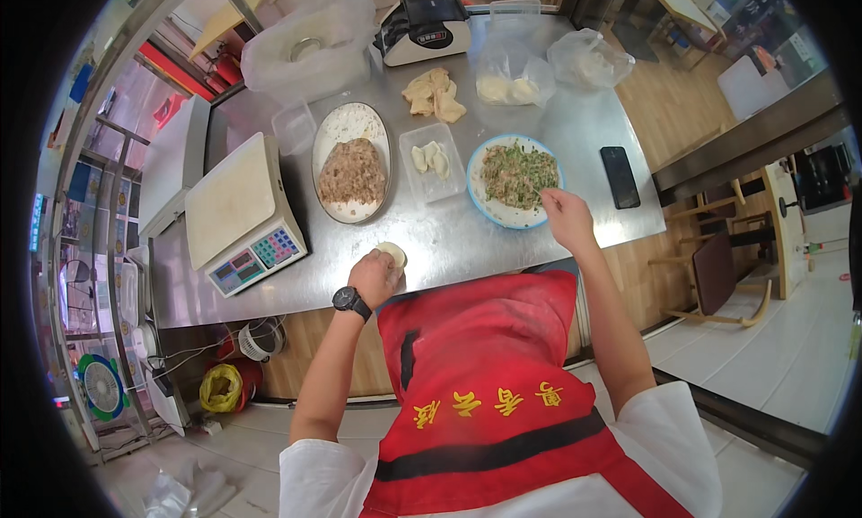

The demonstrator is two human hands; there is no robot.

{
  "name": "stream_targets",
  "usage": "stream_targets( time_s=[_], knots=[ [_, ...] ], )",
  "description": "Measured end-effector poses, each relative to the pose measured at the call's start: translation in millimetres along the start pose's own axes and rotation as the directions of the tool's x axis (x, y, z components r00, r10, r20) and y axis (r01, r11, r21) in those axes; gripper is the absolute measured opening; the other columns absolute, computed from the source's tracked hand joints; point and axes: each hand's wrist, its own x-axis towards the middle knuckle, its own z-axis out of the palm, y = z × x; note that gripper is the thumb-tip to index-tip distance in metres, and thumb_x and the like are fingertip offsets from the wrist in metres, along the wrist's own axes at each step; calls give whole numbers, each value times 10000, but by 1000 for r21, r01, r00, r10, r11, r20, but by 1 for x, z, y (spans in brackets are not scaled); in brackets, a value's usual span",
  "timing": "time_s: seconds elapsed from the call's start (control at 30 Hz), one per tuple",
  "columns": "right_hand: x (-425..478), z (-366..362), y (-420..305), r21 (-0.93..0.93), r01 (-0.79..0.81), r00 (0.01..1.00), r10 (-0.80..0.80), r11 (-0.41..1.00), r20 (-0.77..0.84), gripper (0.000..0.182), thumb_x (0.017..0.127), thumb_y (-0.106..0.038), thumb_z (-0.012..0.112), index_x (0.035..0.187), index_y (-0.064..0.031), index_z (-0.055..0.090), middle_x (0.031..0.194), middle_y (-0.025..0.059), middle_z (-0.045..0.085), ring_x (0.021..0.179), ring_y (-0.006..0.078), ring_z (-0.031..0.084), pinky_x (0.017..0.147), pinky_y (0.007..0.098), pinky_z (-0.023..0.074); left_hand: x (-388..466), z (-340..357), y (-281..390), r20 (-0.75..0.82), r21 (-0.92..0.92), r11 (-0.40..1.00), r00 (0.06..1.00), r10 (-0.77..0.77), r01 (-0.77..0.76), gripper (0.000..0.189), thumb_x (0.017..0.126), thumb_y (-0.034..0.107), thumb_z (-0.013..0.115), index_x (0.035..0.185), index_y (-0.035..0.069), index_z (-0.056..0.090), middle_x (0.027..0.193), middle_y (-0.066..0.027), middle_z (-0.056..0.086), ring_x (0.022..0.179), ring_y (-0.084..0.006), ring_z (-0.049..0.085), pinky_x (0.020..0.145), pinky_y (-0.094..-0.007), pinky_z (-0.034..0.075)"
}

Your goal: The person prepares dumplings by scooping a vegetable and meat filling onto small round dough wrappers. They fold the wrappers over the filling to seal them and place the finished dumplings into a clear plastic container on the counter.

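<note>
At the steel table's near edge, my left hand [374, 279] holds a round, pale dough wrapper [392, 253]; the fingers partly cover it. My right hand [569, 218] pinches a thin utensil [537, 190] with its tip in a green-flecked minced filling [517, 171]. The utensil is mostly hidden, so its exact kind is unclear. That filling lies on a white, blue-rimmed plate [476, 198]. Left of it, a clear plastic tray [431, 189] holds several folded dumplings [431, 160]. Farther left, an oval plate [347, 119] carries a mound of brownish minced filling [355, 173].
A digital scale [232, 201] stands left. Behind the plates lie loose dough pieces [434, 95] and bagged dough [508, 87], with a black-and-white machine [424, 30] and a plastic-covered container [306, 53] at the back. A black phone [619, 176] lies near the right edge.
</note>
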Motion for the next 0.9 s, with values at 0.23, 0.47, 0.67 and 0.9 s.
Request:
stream_targets(
  time_s=[0.23, 0.47, 0.67, 0.9],
  knots=[
    [23, 38, -6, -234, 31, 990, 2, 972, 138, 202, 837, -218, 511, 835, -113, 683, 866, 155, 655, 819, 376, 616, 709, 459, 494, -5, 12, -16, -192, -497, 857, 946, -261, 136, 134, 858, 147, 576, 848, 15, 594, 806, -109, 627, 739, -267, 632, 694, -408, 500],
    [25, 43, 0, -240, 58, 978, -7, 969, 210, 216, 848, -216, 513, 841, -71, 674, 848, 179, 644, 816, 380, 610, 709, 439, 483, 35, 29, 28, 94, -845, -526, 943, -318, -93, 346, 965, 239, 432, 1188, -15, 504, 1178, -184, 585, 1069, -306, 590, 917, -426, 484],
    [28, 42, 3, -220, 85, 962, -22, 972, 274, 244, 840, -216, 499, 793, -53, 674, 796, 201, 639, 772, 392, 612, 700, 452, 488, 80, 71, 101, 287, -915, -388, 855, -431, 111, 326, 988, 259, 452, 1185, 5, 511, 1110, -121, 599, 965, -241, 619, 788, -405, 539],
    [31, 41, 17, -25, 26, 889, -12, 999, 458, 277, 833, -210, 554, 699, 23, 621, 595, 154, 571, 530, 238, 530, 547, 381, 437, 116, 86, 142, 368, -871, -477, 804, -467, 121, 377, 1012, 270, 381, 1203, -34, 497, 1137, -152, 583, 954, -260, 628, 781, -409, 552]
  ],
)
